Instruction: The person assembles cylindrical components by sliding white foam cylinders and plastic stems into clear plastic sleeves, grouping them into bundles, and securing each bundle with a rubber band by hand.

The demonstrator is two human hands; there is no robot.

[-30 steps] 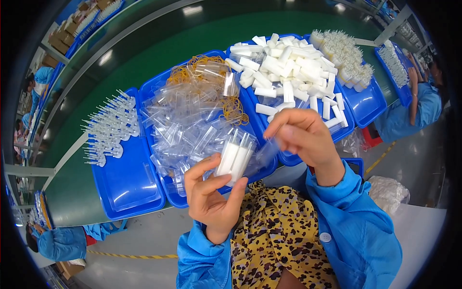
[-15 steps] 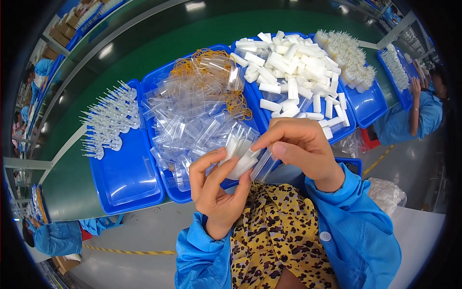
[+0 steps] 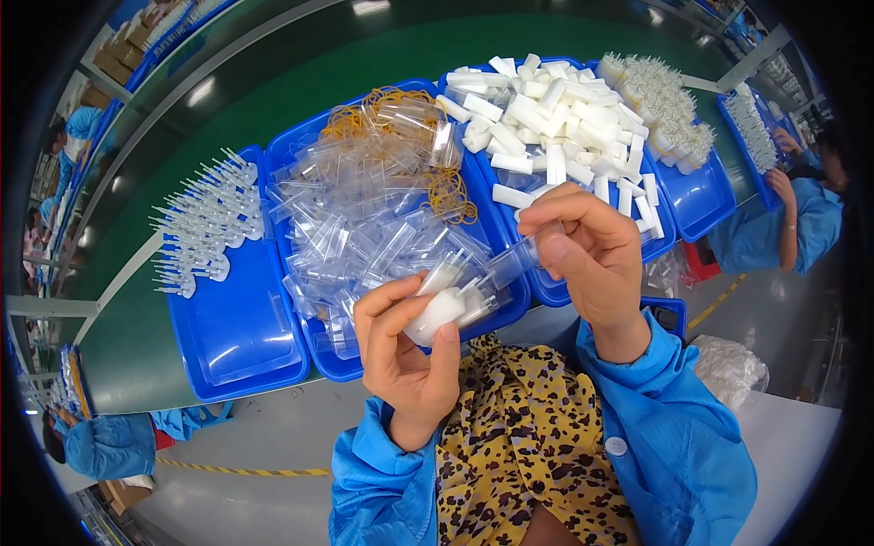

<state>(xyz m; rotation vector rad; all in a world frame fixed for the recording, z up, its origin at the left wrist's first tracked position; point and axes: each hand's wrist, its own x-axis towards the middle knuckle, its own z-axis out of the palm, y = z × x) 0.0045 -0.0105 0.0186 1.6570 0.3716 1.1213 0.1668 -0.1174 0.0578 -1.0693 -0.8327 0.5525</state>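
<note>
My left hand (image 3: 405,364) is closed on a white plastic part (image 3: 437,314) with thin prongs, gripped between thumb and fingers. At least one prong side has a clear cover over it. Between thumb and forefinger, my right hand (image 3: 592,259) pinches a clear plastic sleeve (image 3: 512,264), held at the prong end of the white part. Whether the sleeve touches the prongs, I cannot tell. Both hands are above the near edge of a blue tray (image 3: 341,369) heaped with clear plastic sleeves (image 3: 355,237) and yellow rubber bands (image 3: 451,198).
On the left, a blue tray (image 3: 241,350) carries white pronged parts (image 3: 209,223). White blocks (image 3: 546,118) fill another tray, and more pronged parts (image 3: 655,109) are piled beyond it. Co-workers in blue sit at the right (image 3: 783,218) and left (image 3: 109,446) along the green table (image 3: 137,355).
My right hand has moved up and slightly right, drawing the clear sleeve away from my left fingers. The white part in my left hand has turned, showing its rounded end.
</note>
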